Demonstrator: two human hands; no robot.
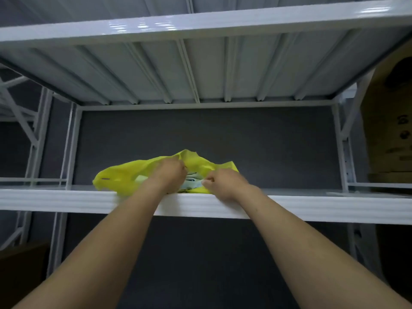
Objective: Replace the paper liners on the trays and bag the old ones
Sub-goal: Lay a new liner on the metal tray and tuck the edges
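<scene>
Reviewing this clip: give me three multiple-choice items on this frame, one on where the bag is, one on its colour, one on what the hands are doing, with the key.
1. Where does the bag lie?
A. On the floor
B. At the front edge of the white shelf
C. Inside the cardboard box

2. What colour is the bag?
A. Yellow
B. Black
C. Red

3. What are the hands doing?
A. Both hang free
B. Only one touches the bag
C. Both pinch the bag at its opening

Key: 1 B, the yellow bag rests on the white shelf by its front lip. 2 A, it is bright yellow. 3 C, the left hand and the right hand each grip the bag's mouth, where something pale and printed shows.
</scene>
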